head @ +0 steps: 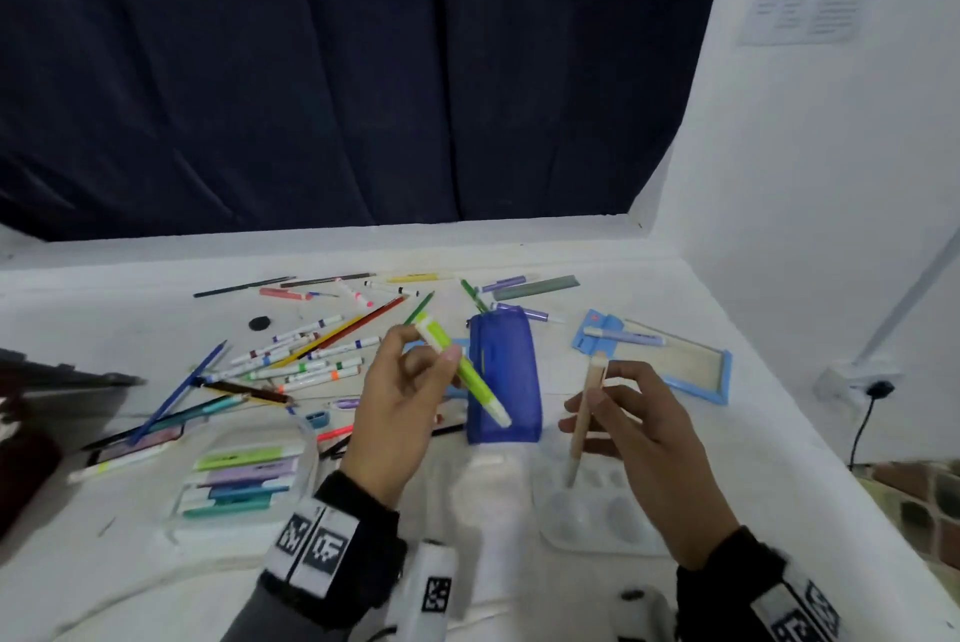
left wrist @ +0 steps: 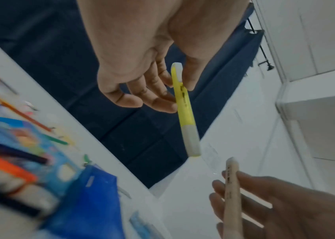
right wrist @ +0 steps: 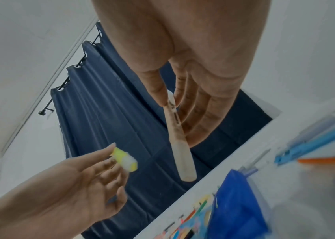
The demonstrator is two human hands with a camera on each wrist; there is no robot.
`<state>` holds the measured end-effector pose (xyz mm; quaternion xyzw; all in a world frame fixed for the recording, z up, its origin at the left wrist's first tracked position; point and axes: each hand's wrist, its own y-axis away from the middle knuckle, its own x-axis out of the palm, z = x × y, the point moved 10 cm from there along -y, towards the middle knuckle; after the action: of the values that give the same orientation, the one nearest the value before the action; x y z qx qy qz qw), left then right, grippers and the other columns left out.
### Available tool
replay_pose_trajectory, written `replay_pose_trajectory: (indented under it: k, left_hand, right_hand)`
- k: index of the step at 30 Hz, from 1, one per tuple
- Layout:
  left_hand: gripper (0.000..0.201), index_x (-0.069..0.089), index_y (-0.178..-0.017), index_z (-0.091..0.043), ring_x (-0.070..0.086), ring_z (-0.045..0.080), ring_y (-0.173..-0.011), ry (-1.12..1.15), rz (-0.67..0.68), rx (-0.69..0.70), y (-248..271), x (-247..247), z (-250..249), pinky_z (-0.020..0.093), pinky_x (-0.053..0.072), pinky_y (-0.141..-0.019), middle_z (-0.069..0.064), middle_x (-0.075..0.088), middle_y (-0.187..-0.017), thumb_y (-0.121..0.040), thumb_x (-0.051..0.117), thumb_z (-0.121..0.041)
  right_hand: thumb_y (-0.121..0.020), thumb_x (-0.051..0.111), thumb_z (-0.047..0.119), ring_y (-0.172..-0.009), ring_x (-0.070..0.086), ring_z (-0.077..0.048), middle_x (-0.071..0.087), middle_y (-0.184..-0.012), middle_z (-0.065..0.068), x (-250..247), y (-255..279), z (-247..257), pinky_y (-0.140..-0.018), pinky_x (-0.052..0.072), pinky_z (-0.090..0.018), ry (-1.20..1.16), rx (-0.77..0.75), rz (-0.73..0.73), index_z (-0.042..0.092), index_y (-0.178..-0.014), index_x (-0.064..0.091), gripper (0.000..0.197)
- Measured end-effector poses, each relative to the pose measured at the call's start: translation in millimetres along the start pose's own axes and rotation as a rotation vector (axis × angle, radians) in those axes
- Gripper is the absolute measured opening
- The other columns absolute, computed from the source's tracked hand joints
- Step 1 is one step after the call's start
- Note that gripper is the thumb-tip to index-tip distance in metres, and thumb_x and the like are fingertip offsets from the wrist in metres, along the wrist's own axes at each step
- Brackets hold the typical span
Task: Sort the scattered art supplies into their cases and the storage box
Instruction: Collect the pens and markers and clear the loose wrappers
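My left hand (head: pixel 415 376) pinches a yellow-green highlighter (head: pixel 462 368) between thumb and fingers, raised above the table; in the left wrist view the highlighter (left wrist: pixel 185 110) points away from the palm. My right hand (head: pixel 618 412) holds a beige highlighter (head: pixel 584 418) nearly upright over a white paint palette (head: pixel 597 516); the right wrist view shows the beige highlighter (right wrist: pixel 180 140) pinched between thumb and fingers. A blue pencil pouch (head: pixel 504 376) lies between the hands. A clear case (head: pixel 244 480) with several pastel highlighters sits at the lower left.
Many markers and coloured pencils (head: pixel 311 350) lie scattered across the white table's left and far side. A blue-framed tray (head: pixel 675 360) holding a marker lies at the right. A small black round object (head: pixel 258 323) sits to the left. A dark curtain hangs behind.
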<state>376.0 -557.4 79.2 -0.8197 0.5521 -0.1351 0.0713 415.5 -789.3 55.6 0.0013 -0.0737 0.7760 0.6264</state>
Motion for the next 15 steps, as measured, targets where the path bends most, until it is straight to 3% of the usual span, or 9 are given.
replay_pose_trajectory:
  k: [3,5,7,9,11,13,15]
  left_hand:
    - [0.023,0.057,-0.101,-0.016,0.053,0.02,-0.073,0.065,-0.169,-0.096,48.2,-58.8,15.4,0.032,0.051,-0.076,0.013,0.047,-0.071,-0.09,0.072,-0.029]
    - [0.029,0.062,-0.099,-0.021,0.055,0.02,-0.073,0.077,-0.316,-0.149,80.4,-101.1,24.9,0.03,0.055,-0.073,0.019,0.054,-0.078,-0.083,0.077,-0.04]
    - [0.042,0.059,-0.108,-0.008,0.061,0.017,-0.068,0.106,-0.429,-0.174,107.4,-139.7,30.6,0.026,0.058,-0.069,0.017,0.064,-0.077,-0.079,0.075,-0.034]
    - [0.064,0.054,-0.109,-0.003,0.061,0.017,-0.062,0.091,-0.499,-0.172,127.2,-171.1,28.9,0.026,0.06,-0.068,0.014,0.066,-0.072,-0.068,0.084,-0.042]
    - [0.08,0.056,-0.101,-0.012,0.061,0.022,-0.062,0.039,-0.551,-0.154,140.9,-197.2,20.8,0.029,0.06,-0.069,0.015,0.062,-0.07,-0.048,0.093,-0.059]
    - [0.075,0.056,-0.1,-0.017,0.062,0.025,-0.062,0.005,-0.593,-0.141,151.3,-216.6,13.8,0.037,0.059,-0.077,0.016,0.06,-0.067,-0.049,0.093,-0.058]
    - [0.046,0.056,-0.105,-0.024,0.065,0.027,-0.06,-0.022,-0.63,-0.134,159.5,-229.8,7.9,0.046,0.055,-0.086,0.013,0.06,-0.064,-0.071,0.084,-0.035]
  right_hand:
    - [-0.1,0.049,0.005,-0.08,0.072,-0.035,0.07,-0.088,-0.019,28.1,7.0,-21.3,-0.072,0.06,-0.041,-0.022,0.056,0.058,0.003,-0.108,0.053,0.008]
    - [-0.1,0.049,0.005,-0.08,0.073,-0.034,0.071,-0.088,-0.018,48.8,11.4,-35.6,-0.071,0.06,-0.041,-0.022,0.09,0.096,0.006,-0.108,0.053,0.008]
    - [-0.099,0.051,0.004,-0.079,0.073,-0.033,0.072,-0.089,-0.018,70.6,15.3,-47.1,-0.07,0.06,-0.04,-0.014,0.115,0.136,0.008,-0.107,0.052,0.009]
    - [-0.097,0.054,0.003,-0.078,0.074,-0.032,0.072,-0.089,-0.019,93.8,19.2,-53.5,-0.069,0.061,-0.04,-0.019,0.136,0.18,0.009,-0.109,0.052,0.014]
    - [-0.094,0.058,0.001,-0.077,0.074,-0.031,0.071,-0.088,-0.018,116.0,23.9,-56.3,-0.068,0.062,-0.039,-0.041,0.167,0.215,0.011,-0.114,0.053,0.023]
    - [-0.091,0.062,-0.002,-0.076,0.074,-0.032,0.069,-0.09,-0.018,137.3,30.2,-60.2,-0.066,0.062,-0.039,-0.081,0.217,0.246,0.017,-0.117,0.054,0.034]
    - [-0.089,0.065,-0.004,-0.077,0.074,-0.034,0.067,-0.091,-0.018,155.9,35.8,-65.1,-0.067,0.061,-0.045,-0.113,0.254,0.27,0.029,-0.12,0.054,0.047]
